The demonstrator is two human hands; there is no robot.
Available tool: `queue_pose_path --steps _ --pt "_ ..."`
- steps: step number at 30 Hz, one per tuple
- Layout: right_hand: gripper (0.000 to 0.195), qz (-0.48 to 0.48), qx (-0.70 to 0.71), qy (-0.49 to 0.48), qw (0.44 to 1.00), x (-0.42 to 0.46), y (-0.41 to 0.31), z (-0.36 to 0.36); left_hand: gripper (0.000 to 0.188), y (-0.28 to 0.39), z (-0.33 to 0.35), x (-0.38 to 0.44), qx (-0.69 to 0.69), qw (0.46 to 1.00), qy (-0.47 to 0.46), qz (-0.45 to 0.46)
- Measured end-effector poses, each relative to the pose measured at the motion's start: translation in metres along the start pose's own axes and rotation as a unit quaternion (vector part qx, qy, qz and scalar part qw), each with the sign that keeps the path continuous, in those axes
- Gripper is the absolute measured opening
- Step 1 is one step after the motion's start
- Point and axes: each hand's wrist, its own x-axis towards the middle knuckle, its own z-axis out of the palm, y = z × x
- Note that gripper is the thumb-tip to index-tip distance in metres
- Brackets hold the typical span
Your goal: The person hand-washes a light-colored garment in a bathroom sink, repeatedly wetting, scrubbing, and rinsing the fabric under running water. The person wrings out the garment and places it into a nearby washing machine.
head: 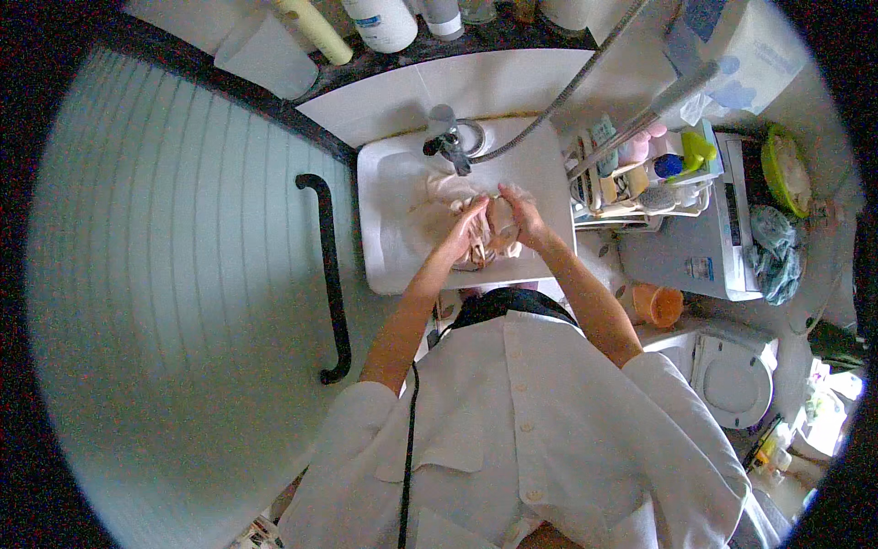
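Observation:
Both hands are low over the right part of a white washbasin (384, 226). A wet, pale cloth (504, 216) is bunched between them, and its folds hang towards the basin's front edge. My left hand (470, 225) grips the cloth's left side with the fingers pointing up and inward. On the other side, my right hand (527, 218) holds it, fingers towards the faucet. More pale fabric (449, 187) lies in the basin beyond my left hand. Blur hides the exact finger contact.
A faucet (442, 127) with a metal hose (569, 89) stands behind the basin. Bottles (381, 24) line the dark shelf above. At left is a ribbed glass door with a black handle (333, 274). A wire rack (621, 206), washing machine (686, 254) and toilet (734, 381) are at right.

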Motion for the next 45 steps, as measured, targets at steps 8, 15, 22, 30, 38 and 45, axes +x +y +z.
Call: queue_pose_path --steps 8,15,22,30,38,45 --pt "0.038 -0.127 -0.21 -0.103 0.964 0.001 -0.009 -0.023 0.025 -0.001 -0.028 0.002 0.007 0.999 -0.054 -0.007" --pt "0.035 -0.152 -0.459 -0.133 0.865 -0.006 -0.016 -0.011 0.022 0.022 -0.024 -0.016 0.029 0.999 0.002 0.014" --pt "0.04 -0.139 -0.545 -0.018 0.827 0.006 0.005 -0.034 0.022 0.053 -0.003 -0.046 0.192 0.959 0.086 0.189" --pt "0.023 -0.193 -0.3 0.023 0.934 0.01 0.005 -0.024 0.015 0.042 -0.01 -0.037 0.007 0.929 0.196 0.314" --pt "0.027 -0.301 -0.12 0.176 0.929 0.045 0.062 0.026 0.023 0.002 0.035 0.0 0.103 0.874 0.34 0.331" --pt "0.028 -0.198 -0.194 0.21 0.938 0.031 0.044 0.015 0.035 -0.017 0.042 0.007 0.248 0.835 0.35 0.345"
